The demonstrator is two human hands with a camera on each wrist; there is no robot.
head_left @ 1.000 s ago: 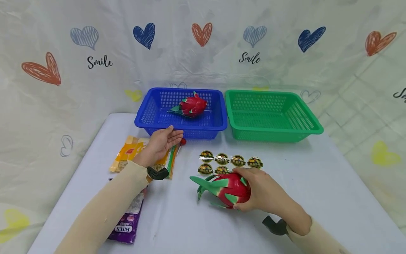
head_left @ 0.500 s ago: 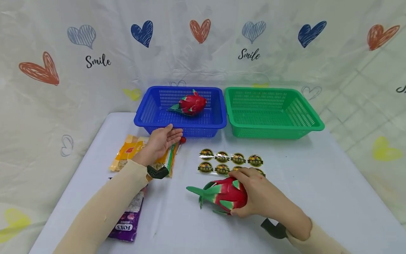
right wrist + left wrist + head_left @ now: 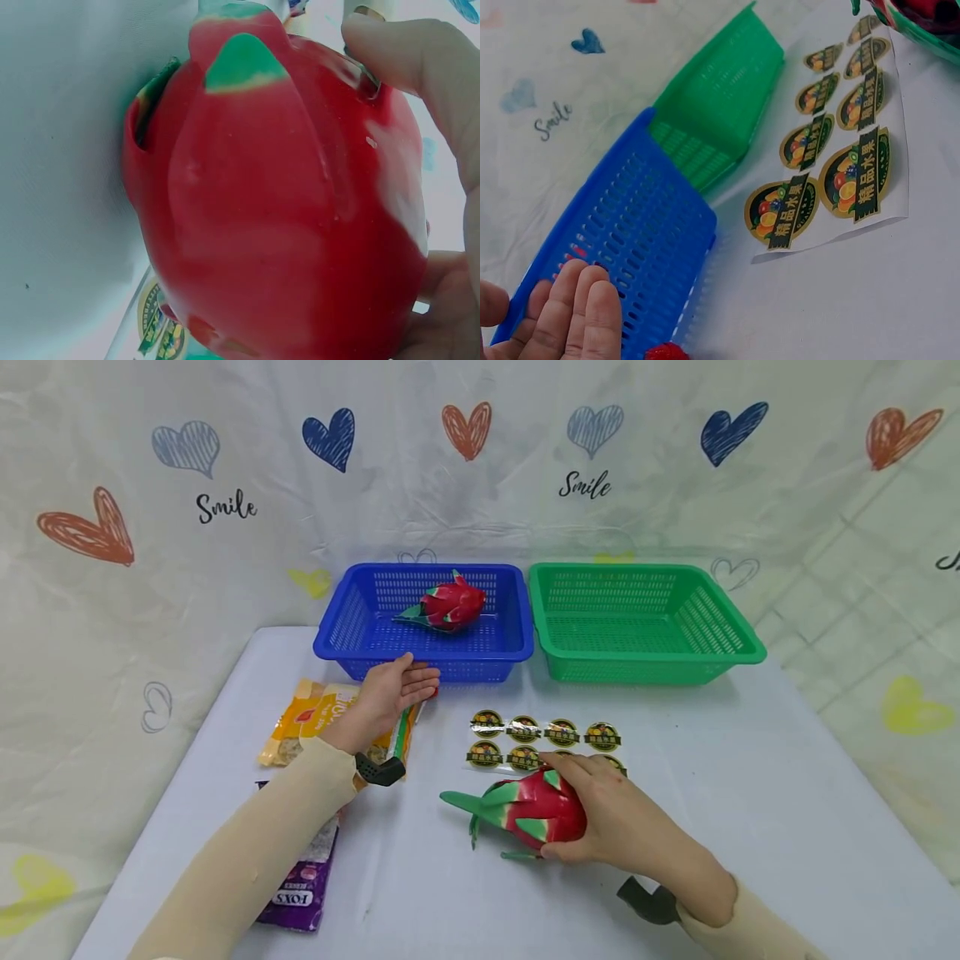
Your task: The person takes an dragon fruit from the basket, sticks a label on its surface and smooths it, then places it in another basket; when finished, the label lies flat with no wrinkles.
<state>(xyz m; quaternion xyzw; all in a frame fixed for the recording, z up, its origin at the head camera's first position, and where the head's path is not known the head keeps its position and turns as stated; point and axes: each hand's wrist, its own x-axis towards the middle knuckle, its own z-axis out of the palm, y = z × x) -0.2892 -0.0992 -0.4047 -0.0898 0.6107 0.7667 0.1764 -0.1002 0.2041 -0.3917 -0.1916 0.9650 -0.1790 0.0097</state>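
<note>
My right hand [image 3: 618,810] grips a red dragon fruit [image 3: 547,806] with green-tipped scales, its green leafy end pointing left. The fruit is low over the white table, beside the near edge of a sticker sheet [image 3: 522,728]. In the right wrist view, the fruit's smooth red skin [image 3: 247,187] fills most of the picture, with the thumb and a finger at its side. My left hand [image 3: 386,697] holds nothing; its fingers are extended in front of the blue basket [image 3: 480,657]. A second dragon fruit [image 3: 453,606] lies inside that basket.
A green basket [image 3: 645,657] stands right of the blue one. Under the left forearm lie a yellow food packet [image 3: 303,714] and a purple packet [image 3: 303,885]. A small red ball-shaped item [image 3: 666,352] is near the blue basket's front. A printed sheet hangs behind.
The held dragon fruit and my right hand have shifted a little left and uncovered more stickers. My left hand has edged slightly right along the blue basket's front.
</note>
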